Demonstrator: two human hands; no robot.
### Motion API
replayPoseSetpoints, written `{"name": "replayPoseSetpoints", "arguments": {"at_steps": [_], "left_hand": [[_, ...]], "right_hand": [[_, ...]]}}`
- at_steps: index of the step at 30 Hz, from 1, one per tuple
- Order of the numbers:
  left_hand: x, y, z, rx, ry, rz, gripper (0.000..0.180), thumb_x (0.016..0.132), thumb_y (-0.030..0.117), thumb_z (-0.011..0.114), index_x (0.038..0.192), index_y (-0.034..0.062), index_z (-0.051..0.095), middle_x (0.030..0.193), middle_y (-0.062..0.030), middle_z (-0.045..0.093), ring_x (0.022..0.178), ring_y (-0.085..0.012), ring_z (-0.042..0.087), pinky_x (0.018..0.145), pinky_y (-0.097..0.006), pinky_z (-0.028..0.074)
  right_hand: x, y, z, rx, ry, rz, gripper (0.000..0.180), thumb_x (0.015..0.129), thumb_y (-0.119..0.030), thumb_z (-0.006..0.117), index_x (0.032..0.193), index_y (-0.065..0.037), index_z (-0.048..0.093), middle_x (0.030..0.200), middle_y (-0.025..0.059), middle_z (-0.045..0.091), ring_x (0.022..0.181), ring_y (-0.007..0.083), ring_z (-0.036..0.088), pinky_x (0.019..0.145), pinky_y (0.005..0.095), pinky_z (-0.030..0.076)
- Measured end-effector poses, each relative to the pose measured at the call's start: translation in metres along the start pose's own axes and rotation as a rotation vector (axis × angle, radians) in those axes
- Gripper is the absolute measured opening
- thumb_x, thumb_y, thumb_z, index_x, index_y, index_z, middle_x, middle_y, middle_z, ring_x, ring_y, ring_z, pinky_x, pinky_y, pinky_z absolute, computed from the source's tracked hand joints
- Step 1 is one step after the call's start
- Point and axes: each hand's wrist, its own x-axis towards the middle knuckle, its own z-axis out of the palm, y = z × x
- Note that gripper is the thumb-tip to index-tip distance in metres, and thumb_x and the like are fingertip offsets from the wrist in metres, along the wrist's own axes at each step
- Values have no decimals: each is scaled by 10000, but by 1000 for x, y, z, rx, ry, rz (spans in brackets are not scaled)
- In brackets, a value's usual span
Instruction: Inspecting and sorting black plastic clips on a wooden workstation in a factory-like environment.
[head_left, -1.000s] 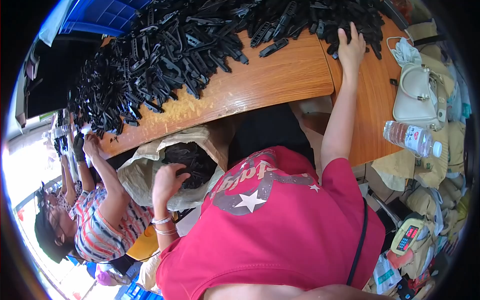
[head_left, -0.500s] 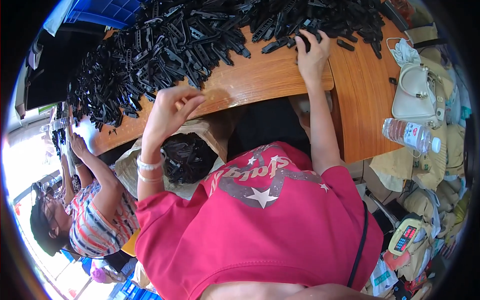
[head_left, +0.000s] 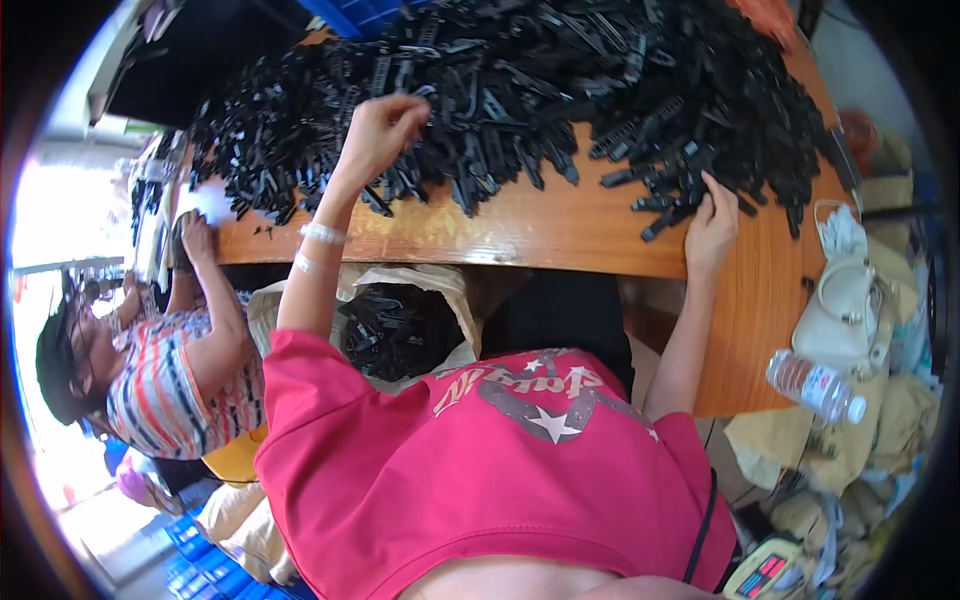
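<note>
A wooden table (head_left: 560,225) carries a wide heap of black plastic parts (head_left: 520,90), which spreads out beyond both hands. Below the left grip, an open sack (head_left: 400,325) holds more of the same black pieces. The left hand (head_left: 385,125) hovers raised over the heap with its fingers curled in, though whether they pinch a part I cannot tell. The right hand (head_left: 712,222) rests at the heap's near edge, fingertips pressing on a loose black part (head_left: 665,222)
</note>
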Motion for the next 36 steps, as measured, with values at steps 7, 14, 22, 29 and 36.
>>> {"name": "replayPoseSetpoints", "arguments": {"at_steps": [7, 14, 22, 29, 36], "left_hand": [[83, -22, -11, 665, 274, 337, 258, 772, 137, 561, 1007, 117, 666, 899, -134, 580, 837, -312, 602, 716, -406, 492], [108, -23, 11, 1017, 263, 512, 170, 762, 55, 519, 912, 9, 585, 935, -177, 560, 760, -319, 617, 632, -396, 518], [25, 28, 38, -469, 253, -75, 171, 796, 76, 605, 841, -62, 516, 745, -169, 638, 722, -217, 665, 665, -277, 547], [-51, 60, 105, -967, -176, -322, 160, 926, 107, 475, 1003, -32, 460, 889, -187, 624, 753, -243, 656, 694, -291, 545], [-69, 63, 101, -784, -210, -197, 236, 917, 49, 458, 1077, -92, 558, 871, -137, 644, 724, -183, 652, 652, -255, 529]], "right_hand": [[-4, -21, 9, -108, -351, 51, 406, 792, 111, 493, 1129, -86, 604, 1123, 159, 454, 921, 273, 533, 810, 351, 434], [-9, -16, 7, -15, -49, -44, 241, 813, -18, 626, 1053, -35, 618, 806, 99, 539, 612, 174, 525, 531, 286, 417], [7, -48, 12, 722, 29, 366, 234, 944, -161, 471, 1085, -9, 581, 702, 10, 554, 561, 47, 478, 462, 170, 349], [-8, -136, 32, 910, -412, 269, 431, 911, -72, 480, 1334, -58, 403, 822, 61, 595, 672, 83, 565, 609, 210, 482], [-10, -133, 26, 569, -590, -5, 312, 803, 5, 592, 1110, -49, 578, 777, 142, 632, 620, 206, 615, 609, 297, 478]]}}
